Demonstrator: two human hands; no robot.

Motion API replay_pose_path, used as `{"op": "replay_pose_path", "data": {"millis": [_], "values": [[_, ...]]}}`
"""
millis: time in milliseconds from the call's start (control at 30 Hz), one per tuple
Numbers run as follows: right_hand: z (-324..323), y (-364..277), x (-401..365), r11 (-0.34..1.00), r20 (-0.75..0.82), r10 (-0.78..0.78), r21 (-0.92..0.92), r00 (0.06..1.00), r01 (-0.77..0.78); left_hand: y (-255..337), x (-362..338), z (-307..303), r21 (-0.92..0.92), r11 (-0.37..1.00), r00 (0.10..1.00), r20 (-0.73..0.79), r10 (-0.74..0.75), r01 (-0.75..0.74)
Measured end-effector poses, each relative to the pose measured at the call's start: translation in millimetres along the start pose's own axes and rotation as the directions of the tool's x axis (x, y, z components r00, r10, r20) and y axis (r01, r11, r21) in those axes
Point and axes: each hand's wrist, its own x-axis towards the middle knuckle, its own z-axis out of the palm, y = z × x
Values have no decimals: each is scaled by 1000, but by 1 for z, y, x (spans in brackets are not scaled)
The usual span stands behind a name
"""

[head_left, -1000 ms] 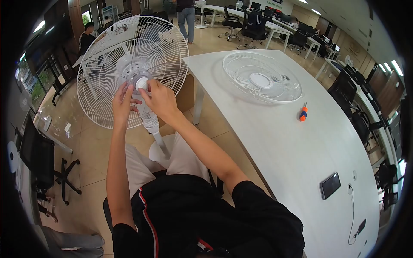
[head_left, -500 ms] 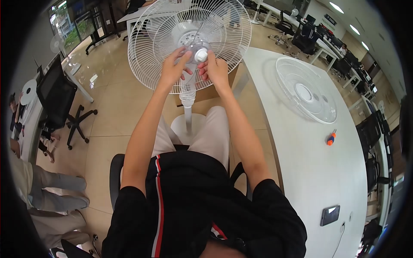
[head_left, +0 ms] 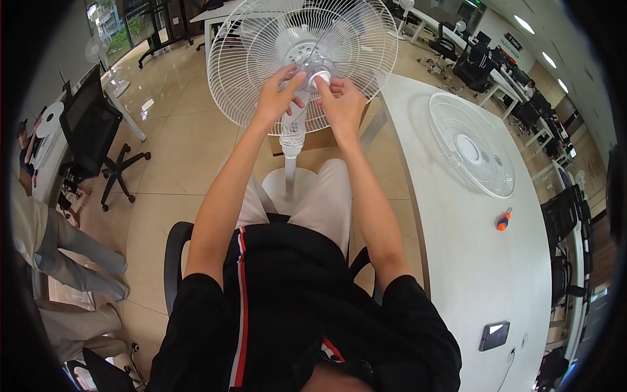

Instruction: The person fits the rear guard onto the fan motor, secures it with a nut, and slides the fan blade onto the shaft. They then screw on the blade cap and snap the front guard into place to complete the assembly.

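Note:
A white standing fan (head_left: pixel 291 142) is in front of me, its rear wire grille (head_left: pixel 228 72) facing me. Clear fan blades (head_left: pixel 319 65) sit at its centre. My right hand (head_left: pixel 342 104) pinches the white blade nut (head_left: pixel 320 78) at the hub between thumb and fingers. At the left side of the clear blades is my left hand (head_left: pixel 279 98), its thumb and fingers apart and the fingertips right by the blade's edge. The front grille (head_left: pixel 470 147) lies on the white table (head_left: pixel 480 261) to my right.
On the table are a small orange and blue screwdriver (head_left: pixel 503 221), a phone (head_left: pixel 494 336) and a cable (head_left: pixel 509 366). A black office chair (head_left: pixel 91 130) stands at left, with people's legs (head_left: pixel 81 255) nearby. Desks and chairs line the far right.
The view has shifted slightly, so the fan appears further right. My right hand's fingers have come up around the white blade nut; my left hand stays beside the blades.

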Motion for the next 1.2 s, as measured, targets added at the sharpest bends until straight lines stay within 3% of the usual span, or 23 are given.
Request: {"op": "replay_pose_path", "data": {"millis": [67,267,367,667,867,1067,1200], "values": [[-1,-4,-4,965,-45,-213,-167,976,203,0,-1,1,-1,1000,1000,2,1,-1],[3,3,-10,851,16,-465,-267,885,452,0,1,0,-9,1000,1000,14,-3,3],[5,4,-11,823,28,-508,-280,861,495,4,-1,1,-7,1000,1000,19,-8,8],[10,10,-11,876,-134,-481,-121,866,468,6,-2,0,-17,1000,999,31,-16,17],[2,4,-16,931,-56,-363,-49,930,361,6,-3,1,-13,1000,1000,18,-16,16],[2,-1,-15,857,-14,-476,-232,879,460,9,-4,-1,-2,1000,998,54,-24,24],[4,6,-12,860,-40,-486,-203,873,469,5,-2,-3,2,1000,998,61,-20,20]]}}
